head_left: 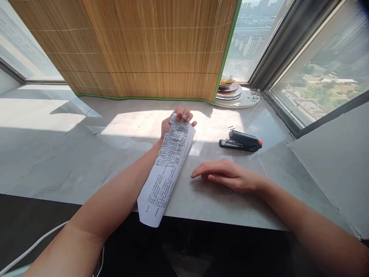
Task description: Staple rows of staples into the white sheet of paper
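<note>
My left hand (181, 115) grips the top end of some printed paper (167, 165), its fingers curled over the edge. The paper hangs down along my forearm, its lower end past the counter's front edge; handwriting covers its upper half and printed lines the lower. I cannot tell how many sheets there are. My right hand (226, 175) is held low over the counter, palm down, fingers stretched out, holding nothing. Just beyond it a black stapler (241, 141) with an orange tip lies on its base. A few loose staples (231, 127) are behind the stapler.
A bamboo blind (138, 54) with green edging hangs down to the back of the grey marble counter (57, 161). Stacked plates (230, 92) stand by the window at the back right. A white cable (34, 246) runs at the lower left. Window frames (285, 96) border the right.
</note>
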Action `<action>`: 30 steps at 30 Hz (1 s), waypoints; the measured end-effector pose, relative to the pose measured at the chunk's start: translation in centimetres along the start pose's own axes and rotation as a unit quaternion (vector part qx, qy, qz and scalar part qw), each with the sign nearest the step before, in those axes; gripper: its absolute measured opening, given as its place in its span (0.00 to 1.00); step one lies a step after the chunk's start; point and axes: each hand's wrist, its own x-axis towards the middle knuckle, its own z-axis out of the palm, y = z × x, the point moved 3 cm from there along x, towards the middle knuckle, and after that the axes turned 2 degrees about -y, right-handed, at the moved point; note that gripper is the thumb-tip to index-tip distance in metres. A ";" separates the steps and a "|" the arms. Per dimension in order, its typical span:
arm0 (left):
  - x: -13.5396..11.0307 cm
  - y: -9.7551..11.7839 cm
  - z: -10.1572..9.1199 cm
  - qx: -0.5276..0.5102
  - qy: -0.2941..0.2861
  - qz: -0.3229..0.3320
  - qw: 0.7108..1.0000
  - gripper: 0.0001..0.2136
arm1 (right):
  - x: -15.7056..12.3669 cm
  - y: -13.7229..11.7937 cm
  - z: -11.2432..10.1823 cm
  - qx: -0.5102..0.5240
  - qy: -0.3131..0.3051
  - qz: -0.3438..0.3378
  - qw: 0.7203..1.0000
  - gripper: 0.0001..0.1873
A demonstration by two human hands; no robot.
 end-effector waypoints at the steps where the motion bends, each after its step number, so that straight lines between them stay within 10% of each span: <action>1: 0.0 0.0 0.0 -0.010 0.000 0.002 1.000 0.15 | 0.0 0.0 0.0 -0.001 0.000 0.002 1.000 0.20; 30: 0.2 -0.3 0.1 -0.027 -0.051 -0.002 0.998 0.16 | 0.1 0.2 -0.1 -0.015 0.021 0.022 0.999 0.19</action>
